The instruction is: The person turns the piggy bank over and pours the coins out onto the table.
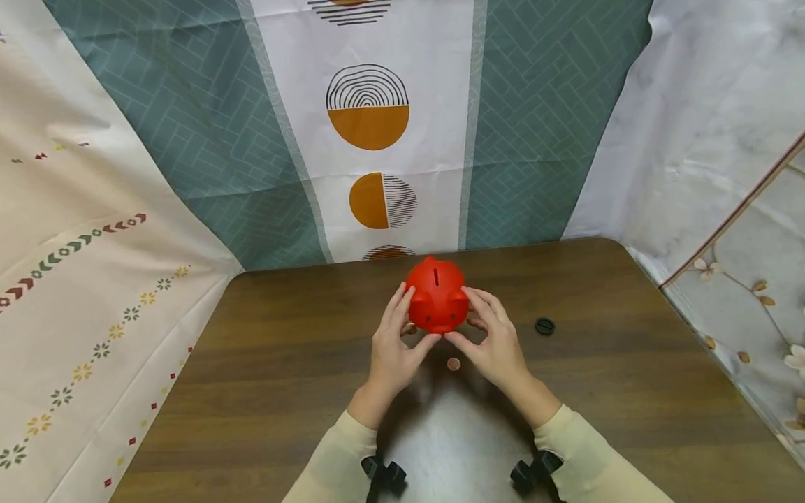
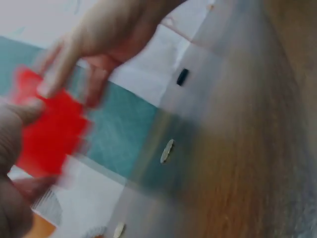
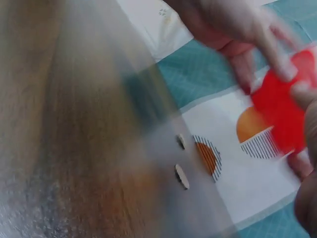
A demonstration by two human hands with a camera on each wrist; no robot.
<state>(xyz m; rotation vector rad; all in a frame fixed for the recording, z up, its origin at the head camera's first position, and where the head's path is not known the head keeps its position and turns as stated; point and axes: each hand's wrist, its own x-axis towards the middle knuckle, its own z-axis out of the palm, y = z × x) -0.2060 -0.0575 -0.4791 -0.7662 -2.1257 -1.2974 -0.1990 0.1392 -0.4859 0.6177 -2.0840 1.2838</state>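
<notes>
A red piggy bank point(image 1: 438, 297) is held up off the table between both hands, its coin slot facing upward and its snout toward me. My left hand point(image 1: 393, 353) grips its left side, thumb under the snout. On the opposite side my right hand point(image 1: 502, 349) grips it in the same way, and the thumbs nearly meet. Blurred in the left wrist view, the piggy bank point(image 2: 54, 131) hangs above the level of the table. One copper coin point(image 1: 453, 364) lies on the wood below the hands. Another coin point(image 1: 411, 327) shows partly behind the left fingers.
A round black plug point(image 1: 544, 326) lies on the wooden table point(image 1: 283, 377), right of the hands. Behind the table's far edge hangs a patterned cloth point(image 1: 528, 126), with pale cloths at both sides. A black wrist camera point(image 1: 385, 476) is strapped to each sleeve.
</notes>
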